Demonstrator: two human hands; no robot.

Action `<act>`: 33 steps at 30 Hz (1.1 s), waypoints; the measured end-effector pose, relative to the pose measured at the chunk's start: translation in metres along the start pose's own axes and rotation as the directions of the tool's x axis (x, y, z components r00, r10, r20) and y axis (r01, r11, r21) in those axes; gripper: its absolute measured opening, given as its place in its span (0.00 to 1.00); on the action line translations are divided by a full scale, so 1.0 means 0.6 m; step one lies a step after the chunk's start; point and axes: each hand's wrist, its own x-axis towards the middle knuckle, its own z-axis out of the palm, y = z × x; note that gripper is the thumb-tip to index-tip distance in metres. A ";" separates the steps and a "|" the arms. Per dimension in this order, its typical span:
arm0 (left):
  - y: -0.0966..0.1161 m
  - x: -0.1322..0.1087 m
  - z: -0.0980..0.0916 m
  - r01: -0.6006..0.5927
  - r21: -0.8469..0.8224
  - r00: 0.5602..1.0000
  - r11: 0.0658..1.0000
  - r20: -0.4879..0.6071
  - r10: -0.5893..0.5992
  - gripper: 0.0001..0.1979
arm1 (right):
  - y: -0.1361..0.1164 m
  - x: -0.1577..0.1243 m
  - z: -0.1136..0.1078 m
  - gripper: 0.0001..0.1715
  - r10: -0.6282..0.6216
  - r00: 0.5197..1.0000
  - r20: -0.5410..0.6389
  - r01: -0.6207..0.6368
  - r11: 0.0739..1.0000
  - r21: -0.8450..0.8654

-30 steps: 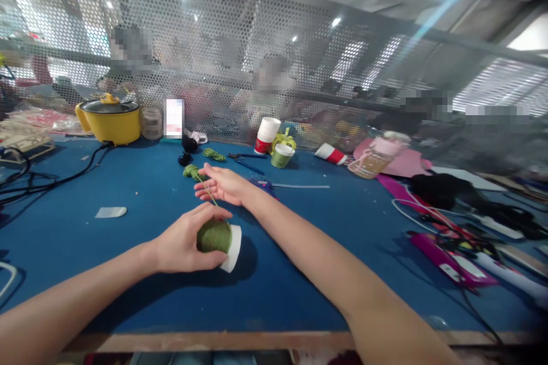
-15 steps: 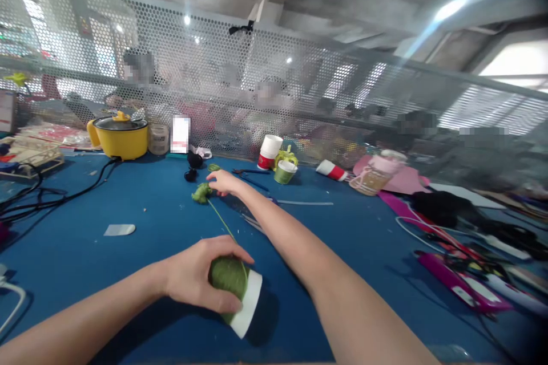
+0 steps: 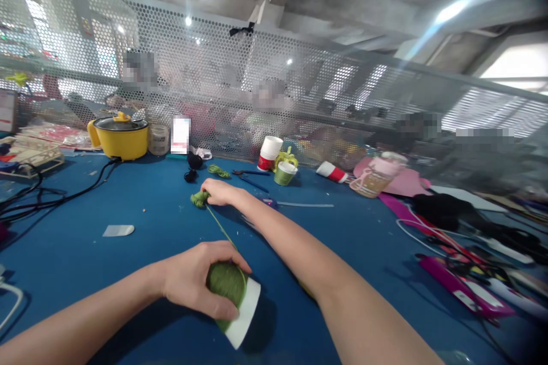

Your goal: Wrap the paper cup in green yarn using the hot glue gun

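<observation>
My left hand [image 3: 201, 276] is wrapped round a white paper cup [image 3: 246, 316] that tilts over the table near its front edge. Green yarn [image 3: 226, 280] covers the cup's base and part of its side, leaving a white band bare at the rim. From the cup a taut green strand [image 3: 220, 228] runs up to a small bundle of green yarn [image 3: 199, 199]. My right hand [image 3: 218, 191] reaches far forward, its fingers closed at the right side of that bundle; the fingertips are partly hidden.
Behind my right hand lie a green yarn coil [image 3: 218, 171], pliers [image 3: 252, 179], stacked cups [image 3: 269, 153] and a yarn-wrapped cup [image 3: 285, 173]. A yellow pot [image 3: 122, 140] stands back left, its cable across the table. Tools and a magenta case [image 3: 466, 288] crowd the right.
My right hand has closed at the yarn bundle and dropped slightly left, uncovering the coil behind. The cup in my left hand has moved slightly down.
</observation>
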 end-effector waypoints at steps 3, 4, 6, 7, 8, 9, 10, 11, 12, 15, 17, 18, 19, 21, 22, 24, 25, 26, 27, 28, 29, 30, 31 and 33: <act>0.005 -0.004 -0.014 -0.002 -0.019 1.000 1.000 -0.015 0.002 0.22 | 0.019 -0.004 -0.018 0.14 0.066 0.997 -0.033 -0.061 0.991 0.119; 0.006 -0.005 -0.022 0.011 -0.029 1.000 1.000 -0.024 -0.012 0.21 | 0.028 -0.007 -0.027 0.12 0.092 0.995 -0.041 -0.084 0.981 0.175; 0.005 -0.006 -0.039 0.079 -0.031 0.996 0.996 -0.049 -0.081 0.20 | 0.047 -0.018 -0.046 0.08 0.147 0.988 -0.050 -0.125 0.944 0.305; 0.003 -0.005 -0.046 0.112 -0.009 0.992 0.994 -0.053 -0.112 0.20 | 0.056 -0.026 -0.055 0.07 0.174 0.983 -0.057 -0.141 0.917 0.373; 0.000 -0.004 -0.051 0.149 0.042 0.988 0.988 -0.054 -0.147 0.20 | 0.063 -0.035 -0.062 0.05 0.199 0.978 -0.068 -0.150 0.886 0.438; -0.004 -0.003 -0.054 0.180 0.115 0.982 0.977 -0.078 -0.172 0.20 | 0.068 -0.045 -0.068 0.03 0.221 0.972 -0.083 -0.151 0.853 0.499; -0.010 -0.002 -0.054 0.193 0.183 0.977 0.964 -0.124 -0.173 0.20 | 0.071 -0.055 -0.073 0.02 0.238 0.966 -0.099 -0.145 0.818 0.556; -0.015 -0.001 -0.053 0.202 0.238 0.972 0.950 -0.166 -0.165 0.20 | 0.072 -0.065 -0.075 0.03 0.250 0.962 -0.113 -0.132 0.783 0.608; -0.021 0.000 -0.051 0.203 0.264 0.971 0.943 -0.178 -0.160 0.20 | 0.071 -0.075 -0.076 0.03 0.258 0.958 -0.125 -0.115 0.746 0.656; -0.036 0.000 -0.050 0.183 0.220 0.979 0.958 -0.130 -0.157 0.26 | 0.058 -0.101 -0.068 0.03 0.256 0.957 -0.138 -0.057 0.629 0.775; -0.045 0.004 -0.057 0.206 0.134 0.972 0.969 -0.140 -0.187 0.28 | 0.044 -0.114 -0.059 0.04 0.237 0.963 -0.131 -0.024 0.557 0.830; -0.050 0.008 -0.061 0.239 0.083 0.953 0.967 -0.213 -0.217 0.27 | 0.037 -0.120 -0.055 0.04 0.223 0.967 -0.124 -0.014 0.529 0.848; -0.054 0.014 -0.066 0.264 0.031 0.917 0.964 -0.320 -0.240 0.28 | 0.029 -0.124 -0.050 0.04 0.205 0.972 -0.114 -0.004 0.500 0.866; -0.063 0.031 -0.072 0.229 -0.118 0.837 0.966 -0.483 -0.258 0.28 | 0.015 -0.129 -0.042 0.04 0.153 0.984 -0.090 0.016 0.429 0.903; -0.068 0.041 -0.073 0.150 -0.217 0.839 0.965 -0.488 -0.240 0.27 | 0.009 -0.130 -0.038 0.05 0.119 0.990 -0.078 0.025 0.393 0.919; -0.077 0.059 -0.071 0.022 -0.408 0.886 0.913 -0.414 -0.207 0.23 | 0.001 -0.130 -0.033 0.07 0.060 0.996 -0.071 0.046 0.347 0.937; -0.081 0.066 -0.070 0.019 -0.456 0.896 0.890 -0.387 -0.218 0.20 | 0.000 -0.130 -0.032 0.08 0.048 0.996 -0.074 0.053 0.348 0.936; -0.085 0.071 -0.070 0.039 -0.464 0.889 0.885 -0.389 -0.243 0.17 | 0.002 -0.129 -0.033 0.08 0.048 0.996 -0.077 0.054 0.367 0.928; -0.089 0.074 -0.071 0.058 -0.459 0.881 0.887 -0.395 -0.262 0.14 | 0.007 -0.129 -0.035 0.08 0.058 0.995 -0.079 0.049 0.397 0.916; -0.093 0.076 -0.073 0.076 -0.448 0.874 0.891 -0.400 -0.276 0.12 | 0.014 -0.129 -0.039 0.07 0.072 0.994 -0.077 0.038 0.436 0.899; -0.097 0.075 -0.077 0.091 -0.432 0.865 0.897 -0.412 -0.287 0.10 | 0.023 -0.129 -0.045 0.06 0.089 0.993 -0.076 0.024 0.482 0.876; -0.101 0.073 -0.082 0.102 -0.414 0.851 0.905 -0.435 -0.295 0.09 | 0.034 -0.129 -0.052 0.05 0.120 0.989 -0.087 0.009 0.537 0.843; -0.105 0.070 -0.087 0.107 -0.396 0.831 0.912 -0.467 -0.301 0.09 | 0.046 -0.130 -0.059 0.04 0.162 0.980 -0.115 -0.004 0.593 0.805; -0.112 0.065 -0.096 0.096 -0.366 0.782 0.926 -0.548 -0.298 0.08 | 0.069 -0.130 -0.075 0.03 0.276 0.934 -0.226 -0.025 0.682 0.731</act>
